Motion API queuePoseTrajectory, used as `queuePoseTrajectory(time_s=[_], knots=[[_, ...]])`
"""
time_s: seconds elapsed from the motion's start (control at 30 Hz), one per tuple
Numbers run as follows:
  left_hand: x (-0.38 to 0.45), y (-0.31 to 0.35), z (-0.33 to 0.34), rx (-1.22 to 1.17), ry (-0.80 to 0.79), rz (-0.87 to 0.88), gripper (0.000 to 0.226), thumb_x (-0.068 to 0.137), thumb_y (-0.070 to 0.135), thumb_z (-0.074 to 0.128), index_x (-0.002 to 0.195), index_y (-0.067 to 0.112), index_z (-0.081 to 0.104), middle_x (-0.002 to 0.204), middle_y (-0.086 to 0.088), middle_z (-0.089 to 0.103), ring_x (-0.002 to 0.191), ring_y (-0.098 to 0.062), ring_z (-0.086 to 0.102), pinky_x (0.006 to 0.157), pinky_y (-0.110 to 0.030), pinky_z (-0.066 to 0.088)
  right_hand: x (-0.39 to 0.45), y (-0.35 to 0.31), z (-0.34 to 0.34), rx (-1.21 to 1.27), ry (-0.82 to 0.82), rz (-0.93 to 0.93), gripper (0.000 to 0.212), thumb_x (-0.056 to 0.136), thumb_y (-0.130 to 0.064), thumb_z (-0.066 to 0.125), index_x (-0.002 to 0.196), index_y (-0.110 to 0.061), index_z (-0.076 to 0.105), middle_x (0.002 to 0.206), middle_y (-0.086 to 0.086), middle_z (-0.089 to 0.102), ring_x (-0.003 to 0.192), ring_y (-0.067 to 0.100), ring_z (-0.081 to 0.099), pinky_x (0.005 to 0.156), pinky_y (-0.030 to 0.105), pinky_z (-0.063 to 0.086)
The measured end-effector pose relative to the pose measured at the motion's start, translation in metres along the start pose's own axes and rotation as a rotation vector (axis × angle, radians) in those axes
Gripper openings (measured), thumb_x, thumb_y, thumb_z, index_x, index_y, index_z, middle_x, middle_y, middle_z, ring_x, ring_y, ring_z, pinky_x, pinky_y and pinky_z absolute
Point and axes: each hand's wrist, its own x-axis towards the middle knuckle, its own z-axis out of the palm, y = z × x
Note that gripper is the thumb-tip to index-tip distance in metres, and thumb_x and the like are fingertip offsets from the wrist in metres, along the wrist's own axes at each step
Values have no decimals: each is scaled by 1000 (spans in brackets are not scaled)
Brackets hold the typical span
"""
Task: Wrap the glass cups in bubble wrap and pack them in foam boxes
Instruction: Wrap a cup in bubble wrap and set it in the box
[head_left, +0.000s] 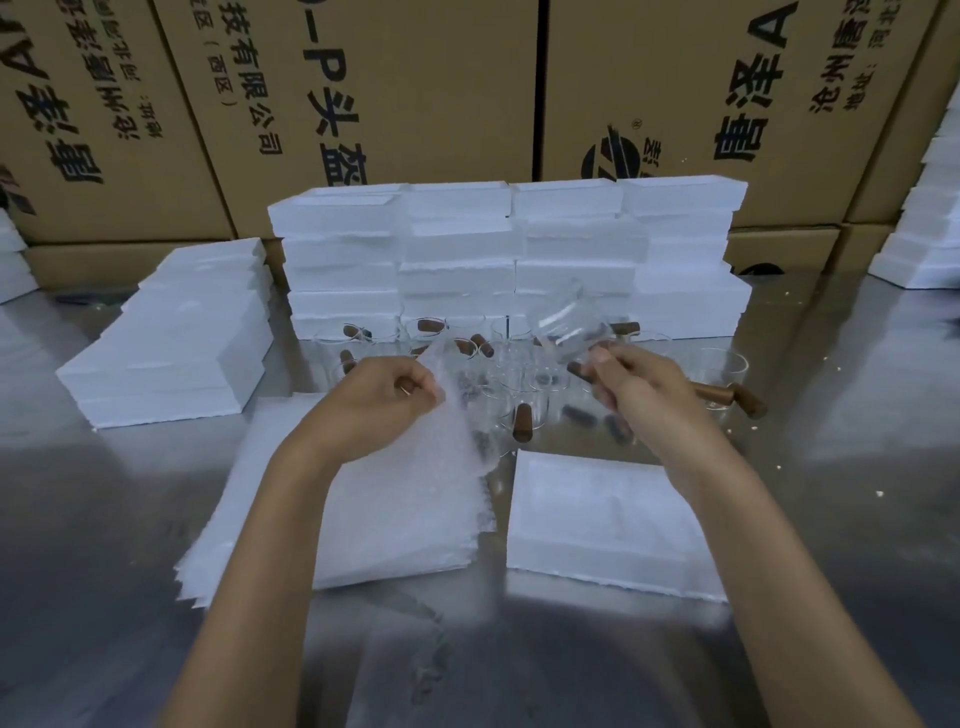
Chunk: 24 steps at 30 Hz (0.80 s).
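The wrapping step is only beginning. The left hand (387, 402) pinches one bubble wrap sheet (457, 415) lifted above the near pile, and the right hand (631, 387) holds a glass cup (569, 325) by its wooden handle, tilted in the air. Next, I think, cup must meet sheet; the open foam box (602, 519) waits near right.

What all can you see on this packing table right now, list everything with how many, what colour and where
Held glass cup: one, clear with brown wooden handle, raised in the right grip.
Bubble wrap sheet: one, translucent white, lifted by the left grip.
Bubble wrap pile: one stack, white, front left of centre.
Open foam box: one, white, front right.
Glass cups: many, clear with brown handles, table centre; exact count unclear.
Foam box wall: several stacks, white, behind the cups.
Foam pieces: one stack, white, left.
Cartons: several, brown, at the back.
Table: one, shiny grey.
Left hand: pinches the sheet.
Right hand: holds the cup's handle.
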Motion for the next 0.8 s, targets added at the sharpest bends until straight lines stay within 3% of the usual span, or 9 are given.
queuePoseTrajectory(time_s=[0.07, 0.17, 0.3, 0.4, 0.5, 0.6, 0.7, 0.8], knots=[[-5, -2, 2, -19, -4, 48, 17, 96, 16, 63, 80, 21, 65, 69, 13, 57, 58, 12, 53, 61, 3, 37, -8, -6, 13, 169, -182, -5, 26, 104, -28, 49, 86, -19, 66, 56, -13, 50, 53, 6, 45, 48, 16, 35], [-10, -4, 5, -57, 2, 82, 19, 98, 12, 59, 82, 20, 64, 70, 11, 56, 58, 9, 52, 64, 5, 34, -17, -7, 28, 32, -297, -104, 23, 103, -29, 50, 91, -18, 66, 63, -6, 51, 57, 10, 44, 53, 21, 36], [-11, -7, 3, -247, 114, 8, 16, 100, 16, 56, 86, 16, 63, 75, 8, 57, 59, 6, 53, 61, -11, 40, -18, 0, 36, -354, -194, -254, 19, 101, -30, 50, 93, -18, 62, 82, 2, 67, 70, 15, 53, 72, 35, 41], [-12, -6, 2, -398, 246, -11, 16, 102, 19, 54, 88, 17, 61, 79, 8, 58, 66, -2, 54, 67, -25, 39, -17, 6, 35, -539, -140, -295, 15, 100, -33, 48, 93, -24, 58, 77, -6, 64, 68, 12, 54, 69, 35, 40], [-15, 4, 6, -452, 311, 69, 12, 100, 21, 57, 91, 18, 64, 84, 10, 62, 73, -1, 55, 69, -17, 41, -19, 10, 37, -681, -148, -392, 12, 100, -34, 47, 94, -29, 55, 81, -9, 66, 72, 12, 55, 63, 32, 43], [-20, 17, 18, -328, 274, 226, 8, 96, 20, 64, 91, 22, 69, 97, 11, 64, 80, 0, 53, 71, -10, 38, -21, 10, 42, -753, -140, -488, 9, 99, -36, 46, 91, -34, 50, 80, -12, 61, 72, 8, 49, 57, 29, 36], [-25, 25, 33, -137, 225, 361, 13, 93, 18, 67, 88, 30, 72, 99, 9, 58, 91, 0, 47, 77, -8, 34, -21, 11, 45, -738, -91, -477, 14, 98, -37, 47, 84, -34, 47, 69, -15, 56, 64, 6, 47, 54, 28, 32], [-28, 30, 40, -90, 228, 430, 12, 94, 18, 67, 94, 26, 76, 105, 7, 58, 106, -1, 48, 83, -6, 32, -18, 11, 48, -428, -83, -290, 34, 99, -32, 52, 67, -34, 43, 58, -23, 52, 55, 4, 42, 56, 31, 29]])
